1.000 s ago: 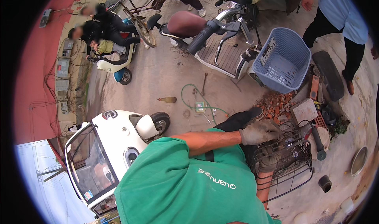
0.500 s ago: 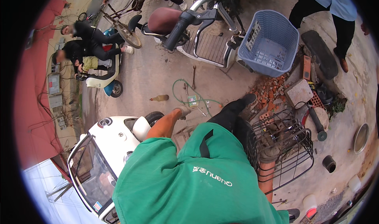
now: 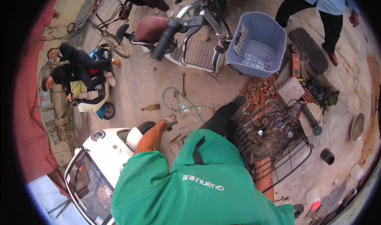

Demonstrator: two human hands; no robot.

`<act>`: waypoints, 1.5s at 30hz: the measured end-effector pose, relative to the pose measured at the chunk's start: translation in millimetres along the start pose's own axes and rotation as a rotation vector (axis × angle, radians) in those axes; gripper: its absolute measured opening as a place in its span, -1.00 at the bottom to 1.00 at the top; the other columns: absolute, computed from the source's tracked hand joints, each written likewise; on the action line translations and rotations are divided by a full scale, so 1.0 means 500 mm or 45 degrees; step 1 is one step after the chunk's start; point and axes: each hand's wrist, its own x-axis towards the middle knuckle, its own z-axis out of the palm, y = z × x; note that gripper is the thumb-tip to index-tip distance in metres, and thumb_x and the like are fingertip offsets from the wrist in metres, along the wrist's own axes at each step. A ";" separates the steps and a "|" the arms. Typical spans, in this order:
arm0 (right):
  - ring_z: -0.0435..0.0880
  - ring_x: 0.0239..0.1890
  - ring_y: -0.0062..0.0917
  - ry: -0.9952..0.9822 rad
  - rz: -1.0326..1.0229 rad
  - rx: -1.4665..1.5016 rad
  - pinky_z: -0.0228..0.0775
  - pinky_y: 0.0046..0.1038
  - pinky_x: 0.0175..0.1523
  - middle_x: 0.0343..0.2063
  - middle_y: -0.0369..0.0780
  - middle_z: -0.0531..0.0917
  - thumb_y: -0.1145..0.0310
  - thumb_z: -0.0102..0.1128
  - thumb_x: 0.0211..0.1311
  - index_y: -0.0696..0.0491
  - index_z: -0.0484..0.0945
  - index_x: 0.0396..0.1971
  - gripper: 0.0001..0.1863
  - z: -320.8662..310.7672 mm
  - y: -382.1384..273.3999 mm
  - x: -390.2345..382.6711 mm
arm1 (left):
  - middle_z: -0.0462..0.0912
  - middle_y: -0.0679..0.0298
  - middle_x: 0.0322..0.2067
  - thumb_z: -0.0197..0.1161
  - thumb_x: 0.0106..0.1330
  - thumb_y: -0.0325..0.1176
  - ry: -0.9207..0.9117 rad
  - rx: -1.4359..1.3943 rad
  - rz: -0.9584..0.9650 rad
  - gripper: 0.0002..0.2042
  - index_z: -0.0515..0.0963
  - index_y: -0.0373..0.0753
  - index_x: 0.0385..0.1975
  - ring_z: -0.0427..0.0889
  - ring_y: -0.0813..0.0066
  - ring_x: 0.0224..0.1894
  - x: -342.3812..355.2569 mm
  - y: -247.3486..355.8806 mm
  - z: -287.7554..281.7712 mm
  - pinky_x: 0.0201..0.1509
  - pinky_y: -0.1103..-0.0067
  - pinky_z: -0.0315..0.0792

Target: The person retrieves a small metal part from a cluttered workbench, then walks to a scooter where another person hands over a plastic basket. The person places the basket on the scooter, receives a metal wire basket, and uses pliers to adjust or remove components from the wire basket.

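My left hand (image 3: 170,122), in a greyish glove, is held low over the ground near several tools; its fingers look apart and I see nothing in it. My right hand (image 3: 261,150), also gloved, reaches in among the bars of a black wire basket (image 3: 286,169). Those bars cover its fingers, so any hold is hidden. Dark, dirty metal parts (image 3: 270,129) lie within or beneath the basket. Near my left hand are a small green box (image 3: 184,108), a long wrench (image 3: 183,84) and a thin green hose (image 3: 166,96).
A white scooter with a blue basket (image 3: 258,46) stands ahead. An angle grinder (image 3: 311,120) lies right of the wire basket, near broken bricks (image 3: 264,88). A white car (image 3: 105,153) stands at left, below a scooter with two riders (image 3: 93,102). A bystander (image 3: 331,22) is at far right.
The view has shifted, so most things sit further left and lower. My left hand has drawn back slightly from the tools. The scooter with two riders has moved toward the white car.
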 end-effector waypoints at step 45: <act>0.39 -0.60 -0.77 0.387 -1.133 0.356 0.31 -0.66 -0.46 -0.14 -0.26 0.72 0.03 0.25 0.44 -0.08 0.57 0.06 -0.64 -0.188 0.064 -0.434 | 0.66 0.17 0.04 0.15 0.50 -0.32 -0.277 -0.012 1.544 -0.64 0.61 -0.31 0.21 0.64 0.45 0.10 -0.621 0.612 0.259 0.22 0.57 0.44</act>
